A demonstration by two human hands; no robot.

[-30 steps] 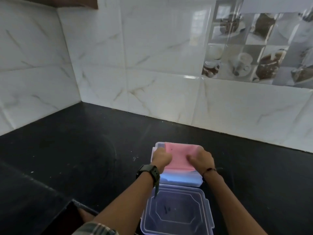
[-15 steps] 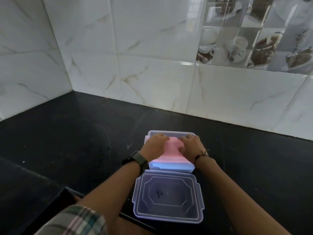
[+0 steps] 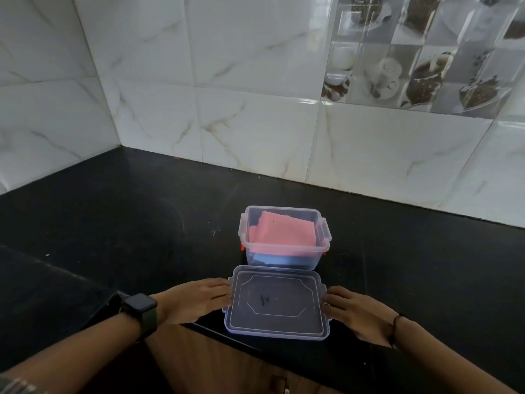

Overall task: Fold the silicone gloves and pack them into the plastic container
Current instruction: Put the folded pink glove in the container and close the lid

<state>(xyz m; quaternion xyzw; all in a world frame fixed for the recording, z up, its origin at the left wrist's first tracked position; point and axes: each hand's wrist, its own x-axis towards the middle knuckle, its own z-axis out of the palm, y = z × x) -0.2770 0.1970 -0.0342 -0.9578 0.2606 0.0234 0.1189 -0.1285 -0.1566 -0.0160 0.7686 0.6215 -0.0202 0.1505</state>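
In the head view, the plastic container stood open on the black bench, set back from its front edge, with the pink glove folded on top of the blue glove inside. The lid lay flat at the front edge, just before the container. The left hand and right hand rested open, fingers at the lid's two short sides, not visibly gripping it. Packing looked done; closing probably remained, calling for lifting the lid squarely onto the rim and snapping the side latches.
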